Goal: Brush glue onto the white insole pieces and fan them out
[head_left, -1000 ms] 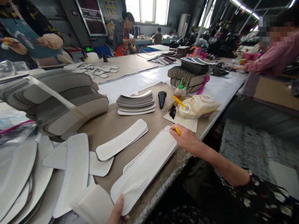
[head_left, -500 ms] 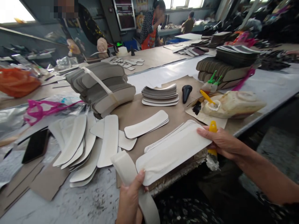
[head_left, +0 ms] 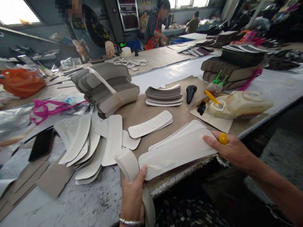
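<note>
A long white panel [head_left: 177,154] with rounded corners is stretched between my hands at the table's front edge. My left hand [head_left: 133,195] is closed, its thumb pressing on the panel's left end. An off-white strip [head_left: 129,164] loops through that same hand and hangs below it. My right hand [head_left: 227,148] pinches the panel's right end and also grips a yellow-handled brush [head_left: 222,138], whose whitish bristles show below the fingers. Partly hidden behind the held panel, several similar white panels [head_left: 189,127] lie fanned out.
Loose white pieces [head_left: 78,142] lie left, near a phone [head_left: 42,144]. Beyond are a strapped grey stack [head_left: 106,88], curved white pieces [head_left: 164,96] and a black tool [head_left: 190,93]. A cut-open plastic jug [head_left: 248,105] with a yellow-handled brush stands right. Co-workers are across the table.
The brush in my right hand has tipped, so its handle now points more toward me. The panel stays held at both ends. The view has shifted slightly; a co-worker's raised hand has come down.
</note>
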The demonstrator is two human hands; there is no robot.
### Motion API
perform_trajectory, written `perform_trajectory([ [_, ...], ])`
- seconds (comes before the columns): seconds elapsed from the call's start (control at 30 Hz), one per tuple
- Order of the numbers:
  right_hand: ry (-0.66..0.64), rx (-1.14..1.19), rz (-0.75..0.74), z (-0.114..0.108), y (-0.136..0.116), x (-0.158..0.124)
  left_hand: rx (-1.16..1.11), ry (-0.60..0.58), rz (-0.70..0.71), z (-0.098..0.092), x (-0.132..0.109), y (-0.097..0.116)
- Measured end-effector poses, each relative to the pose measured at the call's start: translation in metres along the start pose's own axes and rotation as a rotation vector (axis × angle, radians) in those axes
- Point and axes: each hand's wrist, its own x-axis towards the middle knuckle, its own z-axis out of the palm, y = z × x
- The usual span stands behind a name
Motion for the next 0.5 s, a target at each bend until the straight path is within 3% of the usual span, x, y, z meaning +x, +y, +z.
perform_trajectory([
  [0.07, -0.054, -0.017, -0.033, 0.000, -0.003, -0.004, 0.002, 0.016, 0.000, -0.001, 0.002, -0.002],
  [0.5, 0.095, -0.070, -0.235, 0.006, -0.007, -0.024, -0.046, 0.085, -0.006, 0.000, 0.003, -0.012],
])
